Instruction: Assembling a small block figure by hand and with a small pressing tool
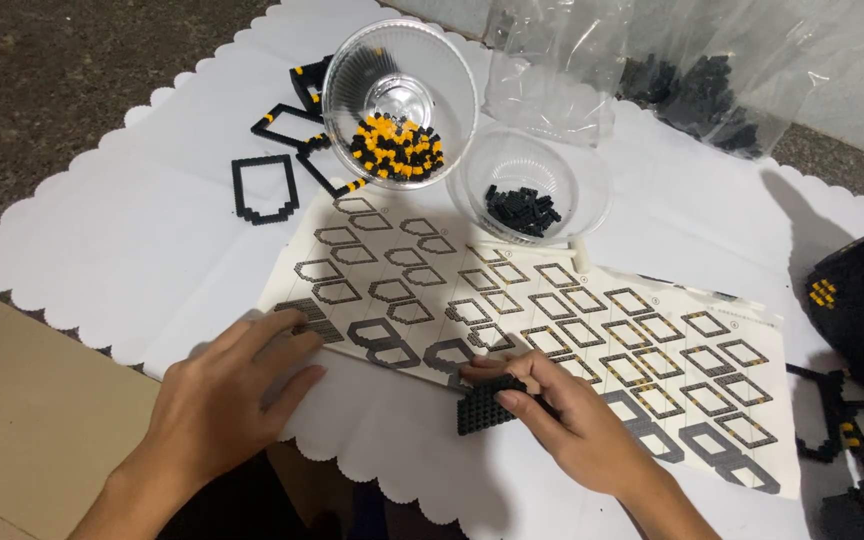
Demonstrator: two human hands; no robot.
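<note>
The left hand [227, 385] lies spread flat on the instruction sheet [552, 340], apparently pinning it to the bench, while the right hand [562, 415] pinches a black brick plate [482, 405] at the sheet's near edge, two bowls of bricks [402, 145] within reach.

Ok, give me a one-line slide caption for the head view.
Right hand presses a black brick plate beside the instruction sheet, left hand flat on its corner.
</note>
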